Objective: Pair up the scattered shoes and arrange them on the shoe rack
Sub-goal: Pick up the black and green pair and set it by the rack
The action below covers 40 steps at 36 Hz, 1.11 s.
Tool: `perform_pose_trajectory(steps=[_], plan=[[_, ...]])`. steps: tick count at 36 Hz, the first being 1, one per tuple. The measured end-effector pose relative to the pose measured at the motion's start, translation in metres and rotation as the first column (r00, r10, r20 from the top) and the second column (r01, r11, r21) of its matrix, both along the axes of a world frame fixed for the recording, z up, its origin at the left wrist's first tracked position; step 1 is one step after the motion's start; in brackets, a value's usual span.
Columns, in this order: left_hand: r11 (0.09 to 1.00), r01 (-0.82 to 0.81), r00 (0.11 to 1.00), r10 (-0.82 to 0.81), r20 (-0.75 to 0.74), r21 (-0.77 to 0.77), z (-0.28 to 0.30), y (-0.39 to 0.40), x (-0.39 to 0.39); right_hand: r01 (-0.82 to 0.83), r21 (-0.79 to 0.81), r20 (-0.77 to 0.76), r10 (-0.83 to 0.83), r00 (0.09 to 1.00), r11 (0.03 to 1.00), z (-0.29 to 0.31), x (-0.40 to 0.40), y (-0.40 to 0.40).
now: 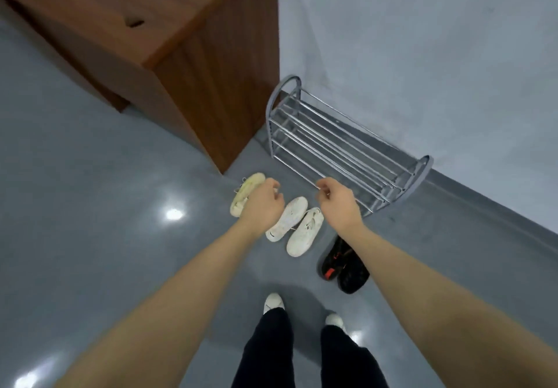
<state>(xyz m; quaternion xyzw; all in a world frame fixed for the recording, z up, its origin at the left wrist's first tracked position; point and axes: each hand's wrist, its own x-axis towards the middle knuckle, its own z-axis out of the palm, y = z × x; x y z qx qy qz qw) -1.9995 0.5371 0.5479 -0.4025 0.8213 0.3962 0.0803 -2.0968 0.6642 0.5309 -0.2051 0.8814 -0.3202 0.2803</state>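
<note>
Five loose shoes lie on the glossy grey floor, all short of the shoe rack, which holds none of them. Two white sneakers, scuffed and rounded at the toe, lie side by side and touching near the middle of the view, one sole-up with its pale tread showing and the other showing its laced upper. Two black knit shoes with orange-red accents sit pressed together at about four o'clock from the white pair. One cream-yellow shoe, soft and elongated with loose laces, lies alone at about ten o'clock from the white pair, partly hidden behind the left hand. The rack, at about one o'clock from the white pair, is grey, built of thin shiny metal rods strung between two arched end frames, and stands against the pale grey wall. The left hand hovers with its fingers loosely curled and holding nothing. The right hand hangs before the front rail of the rack, its fingers likewise loosely curled and bare. At eleven o'clock a brown wood-grain cabinet stands, boxy and flat-sided. At six o'clock the person's two legs in black trousers end in white shoes.
</note>
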Motion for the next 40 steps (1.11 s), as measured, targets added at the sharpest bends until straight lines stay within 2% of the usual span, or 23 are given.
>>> perform_pose_trajectory(steps=[9, 16, 21, 26, 32, 40], plan=[[0.967, -0.249, 0.968, 0.249, -0.005, -0.059, 0.060, -0.001, 0.072, -0.298, -0.018, -0.051, 0.297, 0.954, 0.954, 0.052, 0.034, -0.024], [0.907, -0.403, 0.914, 0.406, 0.008, -0.122, 0.087, 0.036, 0.130, -0.475, -0.010, -0.061, 0.474, 0.879, 0.880, 0.073, 0.064, -0.016], [0.842, -0.532, 0.846, 0.532, -0.023, -0.091, 0.097, 0.066, 0.168, -0.614, 0.000, -0.055, 0.613, 0.788, 0.789, 0.079, 0.095, -0.012], [0.757, -0.649, 0.760, 0.649, -0.023, -0.078, 0.096, 0.095, 0.217, -0.739, -0.002, -0.058, 0.737, 0.673, 0.674, 0.078, 0.136, -0.015], [0.608, -0.792, 0.610, 0.792, -0.030, -0.049, 0.090, 0.131, 0.293, -0.853, -0.013, -0.046, 0.852, 0.522, 0.522, 0.078, 0.204, -0.018], [0.425, -0.903, 0.428, 0.903, -0.039, -0.064, 0.094, 0.175, 0.417, -0.941, -0.050, -0.020, 0.941, 0.337, 0.335, 0.074, 0.335, -0.018]])
